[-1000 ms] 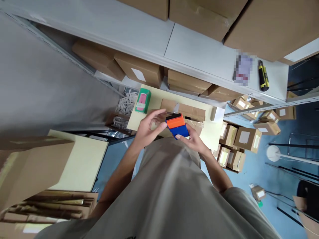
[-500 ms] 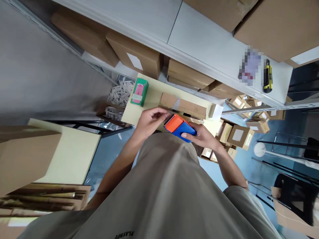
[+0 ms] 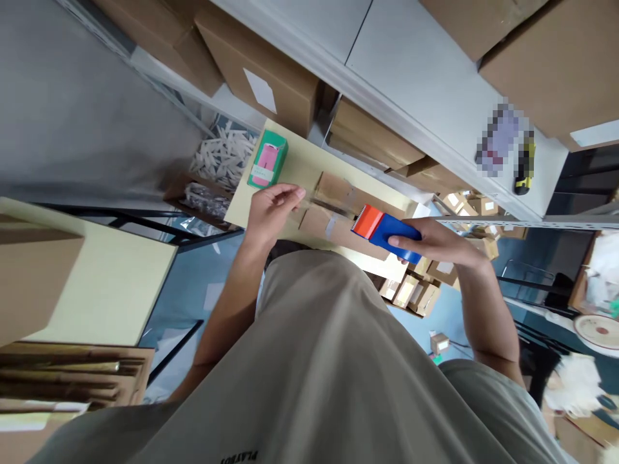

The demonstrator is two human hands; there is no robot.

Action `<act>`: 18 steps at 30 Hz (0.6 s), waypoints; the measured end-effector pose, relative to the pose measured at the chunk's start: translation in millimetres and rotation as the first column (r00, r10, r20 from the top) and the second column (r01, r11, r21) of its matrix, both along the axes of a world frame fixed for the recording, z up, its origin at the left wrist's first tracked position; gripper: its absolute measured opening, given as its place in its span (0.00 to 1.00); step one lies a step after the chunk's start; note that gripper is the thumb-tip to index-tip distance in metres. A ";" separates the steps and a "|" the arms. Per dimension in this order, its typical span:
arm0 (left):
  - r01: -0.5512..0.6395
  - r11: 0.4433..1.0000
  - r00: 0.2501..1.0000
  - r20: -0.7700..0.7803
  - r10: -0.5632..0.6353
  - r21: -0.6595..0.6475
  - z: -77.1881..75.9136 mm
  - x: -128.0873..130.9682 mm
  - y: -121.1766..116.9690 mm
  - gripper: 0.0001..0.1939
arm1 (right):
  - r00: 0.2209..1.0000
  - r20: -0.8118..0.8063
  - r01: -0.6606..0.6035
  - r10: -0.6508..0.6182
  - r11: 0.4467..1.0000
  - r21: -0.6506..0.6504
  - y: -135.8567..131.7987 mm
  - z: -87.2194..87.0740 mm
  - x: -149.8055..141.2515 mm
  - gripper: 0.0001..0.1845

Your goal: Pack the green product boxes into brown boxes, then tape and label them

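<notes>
My right hand (image 3: 438, 241) is wrapped round the blue body of a tape dispenser (image 3: 394, 233), thumb on its side. The dispenser's orange head with a toothed edge points left. My left hand (image 3: 273, 206) is closed in a pinch, thumb against forefinger. A faint clear strip of tape (image 3: 331, 207) seems to run from that pinch to the toothed edge. Under the strip, a cardboard box (image 3: 319, 222) lies on the pale yellow table, a dark seam between its flaps. Left of it, near my left hand, stands a green box with a pink panel (image 3: 267, 160).
A grey shelf (image 3: 387, 71) with large cartons crosses above the table. On it lies a yellow and black cutter (image 3: 525, 164) beside a blurred-out item. Bins of white pieces (image 3: 222, 158) stand at the left, and small cartons (image 3: 411, 293) sit low at the right.
My hands have moved apart: the left to the left and up, the right to the right with the tape dispenser. More of the cardboard box's top shows between them. The view has shifted and turned.
</notes>
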State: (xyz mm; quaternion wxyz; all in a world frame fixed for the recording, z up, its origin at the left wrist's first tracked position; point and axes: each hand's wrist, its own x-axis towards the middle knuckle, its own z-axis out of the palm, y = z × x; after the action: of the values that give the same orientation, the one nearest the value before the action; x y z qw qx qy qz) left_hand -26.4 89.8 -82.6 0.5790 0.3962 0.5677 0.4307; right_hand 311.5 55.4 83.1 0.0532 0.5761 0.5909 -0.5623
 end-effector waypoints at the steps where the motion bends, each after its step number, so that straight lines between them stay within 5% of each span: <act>1: -0.003 1.000 1.000 -0.005 0.003 -0.002 -5.2 1.6 1.6 0.22 | 1.000 -0.009 0.002 -0.002 1.000 -0.030 6.4 -5.9 -0.7 0.35; 7: -0.025 0.999 0.997 -0.071 0.023 -0.036 -36.9 5.0 6.8 0.17 | 0.999 -0.047 -0.003 -0.005 0.987 -0.161 29.1 -39.1 -7.9 0.36; 18: -0.013 0.993 0.999 -0.037 0.009 -0.121 -93.2 19.7 2.5 0.28 | 1.000 0.003 0.008 -0.008 0.984 -0.179 36.3 -50.8 -15.6 0.35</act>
State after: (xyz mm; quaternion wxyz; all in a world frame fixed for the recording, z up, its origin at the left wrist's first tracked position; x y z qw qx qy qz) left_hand -6.7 92.4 -175.8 0.5892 0.3650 0.6053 0.3914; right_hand 296.0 91.7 32.3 0.1030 0.5719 0.5358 -0.6126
